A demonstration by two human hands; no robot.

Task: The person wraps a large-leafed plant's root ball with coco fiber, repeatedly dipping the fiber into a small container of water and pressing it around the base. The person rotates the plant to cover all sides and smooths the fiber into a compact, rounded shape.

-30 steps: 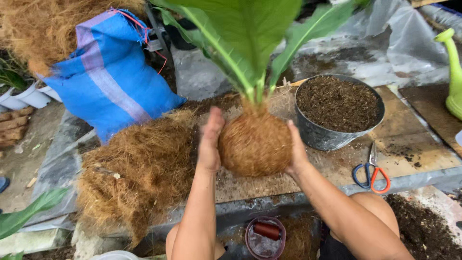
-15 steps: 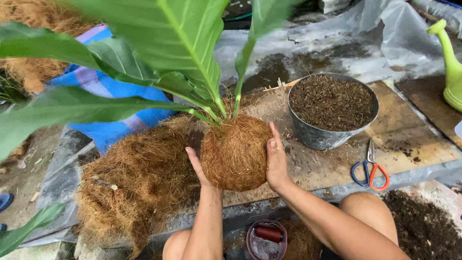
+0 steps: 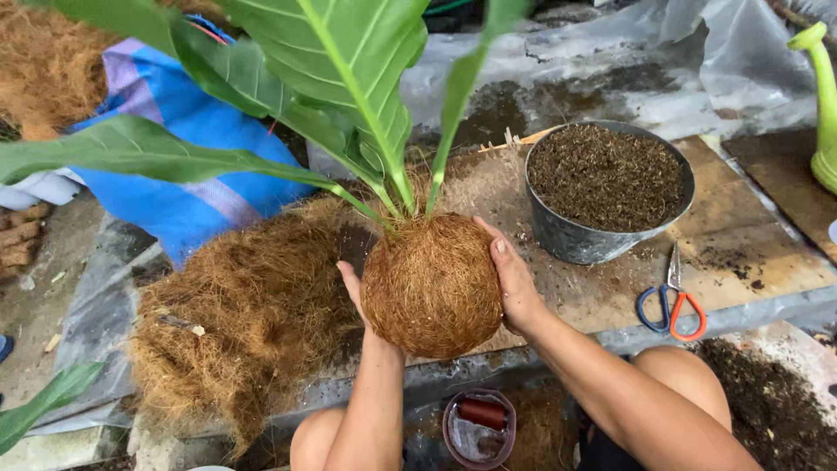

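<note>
Cupping the coir-wrapped root ball [image 3: 433, 286] with both hands, big green leaves [image 3: 349, 78] fanning up off it. It sits near the front edge of the wooden board [image 3: 767, 253], loose coconut fibre pile [image 3: 253, 305] crowding its left side. My right hand [image 3: 514, 279] presses its right flank, my left hand [image 3: 356, 292] looks mostly tucked behind. Soil-filled metal pot [image 3: 602, 187] sits just right, scissors [image 3: 671, 305] beyond near the edge.
</note>
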